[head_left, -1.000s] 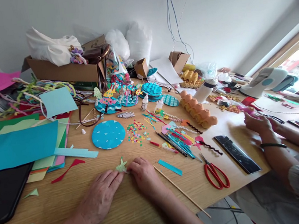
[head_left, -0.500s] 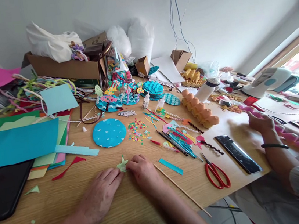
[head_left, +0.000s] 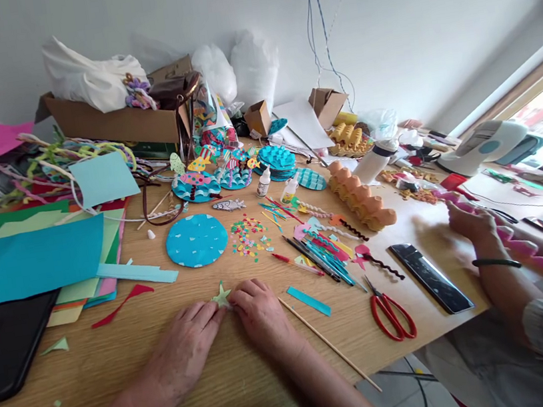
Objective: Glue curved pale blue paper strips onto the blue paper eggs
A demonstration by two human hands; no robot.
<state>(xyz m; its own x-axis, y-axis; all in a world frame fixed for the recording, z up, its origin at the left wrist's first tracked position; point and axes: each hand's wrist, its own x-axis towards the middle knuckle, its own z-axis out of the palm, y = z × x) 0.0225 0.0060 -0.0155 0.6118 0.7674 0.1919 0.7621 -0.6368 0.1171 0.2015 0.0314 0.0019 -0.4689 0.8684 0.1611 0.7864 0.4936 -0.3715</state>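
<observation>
A small light-green paper star (head_left: 222,296) lies at the table's front middle, between my two hands. My left hand (head_left: 192,339) has its fingers closed together at the star's left side. On the opposite side, my right hand (head_left: 261,314) pinches the star's right edge with bent fingers. Just beyond the star is a round blue disc (head_left: 196,241) with small pale marks, and a heap of coloured confetti dots (head_left: 250,237) beside it. A thin wooden stick (head_left: 329,343) and a blue paper strip (head_left: 309,301) lie right of my right hand.
Red-handled scissors (head_left: 392,316) and a phone (head_left: 431,277) lie to the right. Coloured paper sheets (head_left: 27,261) cover a black phone (head_left: 11,348) at left. Glue bottles (head_left: 264,181), pens (head_left: 312,258) and an orange egg-carton strip (head_left: 359,198) stand farther back. A co-worker's hand (head_left: 470,219) holds pink carton.
My hands stay at the paper star, and my fingers have shifted slightly around it. The whole view has moved a little; the star's points show more plainly.
</observation>
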